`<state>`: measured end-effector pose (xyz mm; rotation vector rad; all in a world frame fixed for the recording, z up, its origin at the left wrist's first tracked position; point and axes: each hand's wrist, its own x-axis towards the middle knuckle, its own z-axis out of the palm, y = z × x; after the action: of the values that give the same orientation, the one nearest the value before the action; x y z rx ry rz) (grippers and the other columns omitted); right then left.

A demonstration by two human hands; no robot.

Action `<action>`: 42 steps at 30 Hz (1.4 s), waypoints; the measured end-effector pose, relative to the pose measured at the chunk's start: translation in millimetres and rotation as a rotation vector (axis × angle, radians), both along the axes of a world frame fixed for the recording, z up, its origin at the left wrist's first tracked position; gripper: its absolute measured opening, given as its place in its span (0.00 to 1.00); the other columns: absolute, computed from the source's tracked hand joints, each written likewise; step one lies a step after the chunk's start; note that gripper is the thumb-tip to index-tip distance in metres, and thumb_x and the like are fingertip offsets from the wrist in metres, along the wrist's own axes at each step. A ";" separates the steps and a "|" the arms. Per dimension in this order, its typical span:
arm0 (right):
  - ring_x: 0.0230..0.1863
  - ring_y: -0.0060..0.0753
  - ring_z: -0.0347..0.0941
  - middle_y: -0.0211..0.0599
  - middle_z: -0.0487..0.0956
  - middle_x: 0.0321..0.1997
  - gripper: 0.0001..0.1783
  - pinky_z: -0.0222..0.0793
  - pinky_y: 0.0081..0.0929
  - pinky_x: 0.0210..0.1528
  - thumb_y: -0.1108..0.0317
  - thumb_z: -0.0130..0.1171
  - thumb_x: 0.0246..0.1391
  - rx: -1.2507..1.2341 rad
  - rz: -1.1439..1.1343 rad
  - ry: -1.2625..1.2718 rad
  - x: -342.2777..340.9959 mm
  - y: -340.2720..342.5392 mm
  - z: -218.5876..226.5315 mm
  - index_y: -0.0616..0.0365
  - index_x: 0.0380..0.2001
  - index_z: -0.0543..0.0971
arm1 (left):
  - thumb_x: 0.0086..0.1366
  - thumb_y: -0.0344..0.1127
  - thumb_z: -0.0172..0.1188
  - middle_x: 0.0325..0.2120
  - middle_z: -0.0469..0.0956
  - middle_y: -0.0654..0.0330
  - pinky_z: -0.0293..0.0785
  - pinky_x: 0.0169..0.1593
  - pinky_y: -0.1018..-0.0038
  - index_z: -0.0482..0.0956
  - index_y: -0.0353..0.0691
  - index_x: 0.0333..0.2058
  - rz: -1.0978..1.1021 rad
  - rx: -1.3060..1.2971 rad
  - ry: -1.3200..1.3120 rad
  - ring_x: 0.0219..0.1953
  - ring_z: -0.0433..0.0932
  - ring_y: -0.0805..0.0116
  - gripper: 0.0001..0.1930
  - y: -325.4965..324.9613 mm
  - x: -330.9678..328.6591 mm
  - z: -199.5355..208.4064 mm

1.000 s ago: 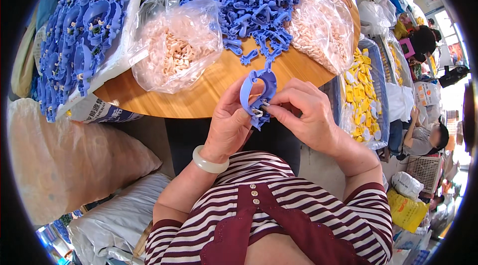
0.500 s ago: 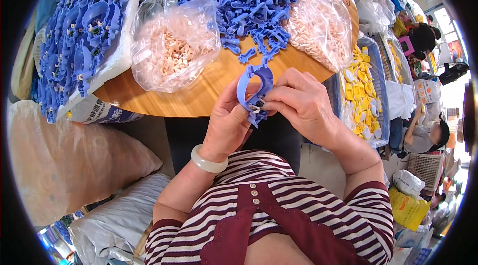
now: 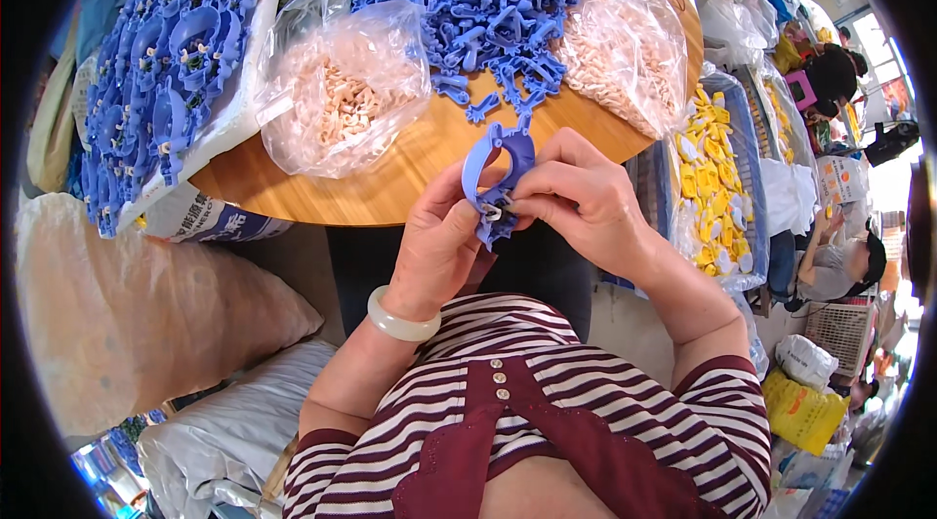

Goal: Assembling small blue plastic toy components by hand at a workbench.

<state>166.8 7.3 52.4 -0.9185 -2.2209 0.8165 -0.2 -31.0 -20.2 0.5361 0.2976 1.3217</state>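
Observation:
Just in front of the table's near edge, my left hand is closed on a blue plastic part with a curved, ring-like band. My right hand pinches at the lower right end of this part, its thumb and forefinger together. A small pale piece shows between the fingertips there, too small to name. Dark and whitish bits sit on the part beside my left thumb. Beyond the hands, a loose blue part lies on the wooden table, close to a big heap of blue parts.
Two clear bags of small pale pieces, a left one and a right one, flank the blue heap. A white tray at far left bears several blue assemblies. Yellow parts fill a crate at right. Large sacks stand at left.
The blue part has tilted slightly and shifted a little left in my hands. My right fingers stay pinched at its lower end. The rest of the table looks the same.

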 end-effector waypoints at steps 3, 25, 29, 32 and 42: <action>0.29 0.21 0.69 0.31 0.69 0.30 0.08 0.67 0.17 0.29 0.77 0.64 0.44 -0.054 -0.014 0.044 2.4 0.2 5.0 0.59 0.29 0.76 | 0.65 0.39 0.51 0.46 0.71 0.54 0.76 0.47 0.64 0.59 0.35 0.58 -0.031 -0.005 -0.014 0.46 0.76 0.61 0.25 0.2 0.1 0.6; 0.24 0.07 0.66 0.23 0.74 0.26 0.12 0.63 0.11 0.22 0.64 0.56 0.55 -0.415 -0.171 0.158 19.5 30.7 -5.7 0.61 0.38 0.77 | 0.47 0.33 0.67 0.47 0.72 0.48 0.67 0.54 0.64 0.76 0.32 0.44 0.486 1.067 1.451 0.51 0.71 0.53 0.23 -11.4 -3.9 54.2; 0.20 0.08 0.65 0.24 0.73 0.23 0.15 0.61 0.10 0.19 0.63 0.56 0.55 -0.234 -0.208 0.245 17.4 31.1 -12.9 0.60 0.42 0.76 | 0.50 0.26 0.63 0.43 0.75 0.49 0.69 0.52 0.68 0.76 0.33 0.43 0.535 1.137 1.481 0.50 0.73 0.54 0.19 -8.1 0.5 44.5; 0.17 0.09 0.64 0.26 0.72 0.22 0.17 0.59 0.09 0.17 0.62 0.56 0.55 -0.647 -0.172 0.281 21.9 28.2 -2.4 0.59 0.45 0.74 | 0.56 0.26 0.59 0.44 0.75 0.50 0.70 0.51 0.69 0.75 0.32 0.44 0.518 0.919 1.340 0.49 0.74 0.56 0.16 -9.5 -0.2 42.5; 0.17 0.08 0.63 0.21 0.71 0.16 0.14 0.56 0.11 0.19 0.59 0.63 0.50 -0.626 -0.125 0.142 42.7 23.8 -14.3 0.60 0.28 0.79 | 0.69 0.33 0.43 0.41 0.76 0.52 0.75 0.47 0.69 0.65 0.33 0.53 0.126 -0.184 0.341 0.44 0.77 0.61 0.17 -6.5 2.6 28.9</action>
<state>209.5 31.1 38.1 -1.2191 -1.7809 1.5060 2.4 -37.5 8.7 0.5932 0.7378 1.3048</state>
